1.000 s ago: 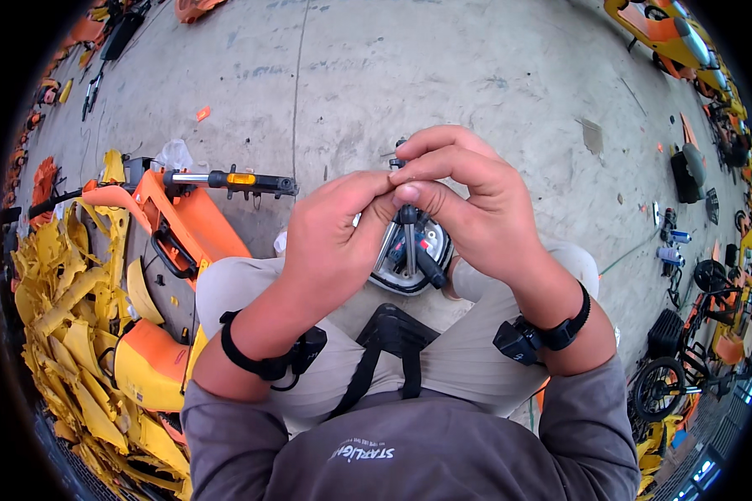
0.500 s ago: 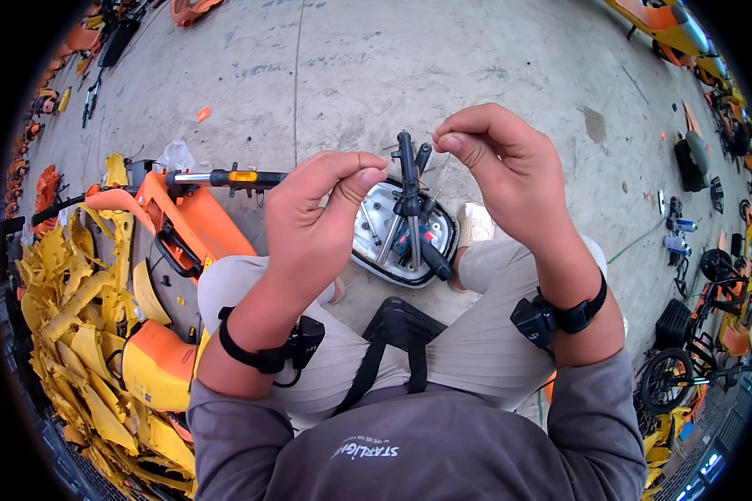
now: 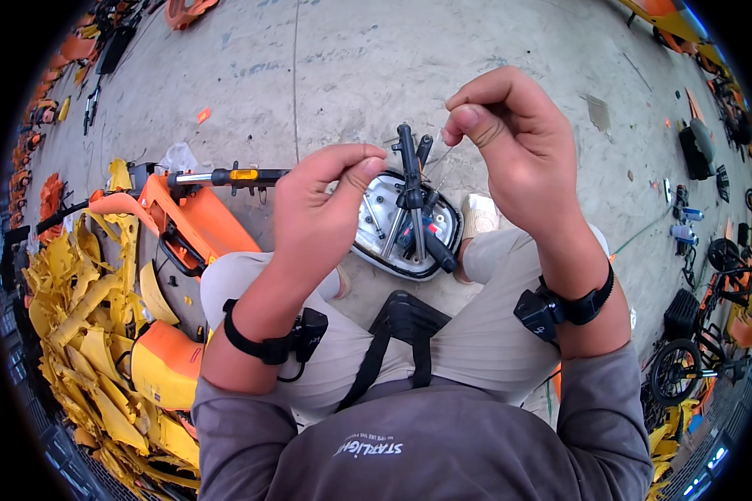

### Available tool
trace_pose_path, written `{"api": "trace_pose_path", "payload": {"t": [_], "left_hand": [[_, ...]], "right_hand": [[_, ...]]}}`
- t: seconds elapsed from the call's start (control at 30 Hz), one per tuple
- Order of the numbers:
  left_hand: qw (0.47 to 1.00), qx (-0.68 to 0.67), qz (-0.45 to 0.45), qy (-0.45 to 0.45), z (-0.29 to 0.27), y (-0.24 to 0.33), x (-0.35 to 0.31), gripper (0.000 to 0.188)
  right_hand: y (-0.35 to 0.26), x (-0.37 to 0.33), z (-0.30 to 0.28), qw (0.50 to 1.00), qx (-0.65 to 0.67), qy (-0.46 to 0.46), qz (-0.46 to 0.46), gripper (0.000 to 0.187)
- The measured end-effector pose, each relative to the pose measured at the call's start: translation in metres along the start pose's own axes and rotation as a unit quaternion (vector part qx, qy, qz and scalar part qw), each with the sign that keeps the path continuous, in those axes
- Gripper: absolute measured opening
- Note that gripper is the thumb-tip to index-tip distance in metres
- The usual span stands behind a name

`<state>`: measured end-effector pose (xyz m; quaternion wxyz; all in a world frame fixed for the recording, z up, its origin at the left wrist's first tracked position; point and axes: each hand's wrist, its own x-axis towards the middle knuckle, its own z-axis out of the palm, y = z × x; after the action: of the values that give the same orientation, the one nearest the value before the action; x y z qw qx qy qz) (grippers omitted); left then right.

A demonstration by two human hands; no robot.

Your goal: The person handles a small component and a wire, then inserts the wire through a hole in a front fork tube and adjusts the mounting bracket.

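Grey concrete floor point(image 3: 376, 67) surrounds your two raised hands. Your left hand point(image 3: 313, 204) is curled, with thumb and forefinger brought close together; whether anything lies between their tips cannot be told. Your right hand point(image 3: 526, 154), well apart from it and higher in the view, pinches what appears to be a thin strand point(image 3: 444, 155) between thumb and forefinger; the strand slants down from the fingertips, and its far end is too fine to trace. Below and between your hands, near your feet, lies a pale shallow pan point(image 3: 372, 242) with a dark rim. A black and metal tube assembly point(image 3: 411, 199) rests across the pan, its upper end projecting past the rim. To your left, an orange panel point(image 3: 200, 221) lies beside a heap of broken yellow plastic point(image 3: 83, 309).
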<state>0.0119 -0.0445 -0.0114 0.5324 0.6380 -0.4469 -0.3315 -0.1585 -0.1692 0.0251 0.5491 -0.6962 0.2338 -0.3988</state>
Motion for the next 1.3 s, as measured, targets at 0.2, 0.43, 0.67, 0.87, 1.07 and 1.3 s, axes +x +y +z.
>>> {"api": "trace_pose_path", "payload": {"t": [0.2,0.43,0.67,0.87,1.07,1.3], "left_hand": [[0.996,0.079,0.013,-0.049,0.013,-0.016,-0.002,0.01],[0.999,0.004,0.021,-0.032,0.001,0.006,-0.003,0.007],[0.969,-0.075,0.23,-0.052,-0.025,0.027,-0.007,0.005],[0.985,-0.17,0.029,0.007,-0.026,0.006,0.001,0.015],[0.972,-0.177,-0.157,-0.006,-0.004,-0.022,0.003,0.017],[0.96,-0.174,-0.219,-0.027,0.0,-0.016,0.009,0.015]], "right_hand": [[-0.009,0.004,-0.007,0.989,0.061,-0.015,-0.132,0.006],[0.003,0.005,-0.003,0.998,-0.042,-0.047,-0.018,0.005],[0.052,0.016,0.001,0.939,-0.18,-0.192,0.222,0.01],[0.037,0.019,0.003,0.964,-0.184,-0.102,0.163,0.011],[0.006,0.023,-0.013,0.999,0.002,0.043,-0.033,0.018],[0.016,0.03,-0.007,0.997,-0.071,0.012,-0.02,0.015]]}}
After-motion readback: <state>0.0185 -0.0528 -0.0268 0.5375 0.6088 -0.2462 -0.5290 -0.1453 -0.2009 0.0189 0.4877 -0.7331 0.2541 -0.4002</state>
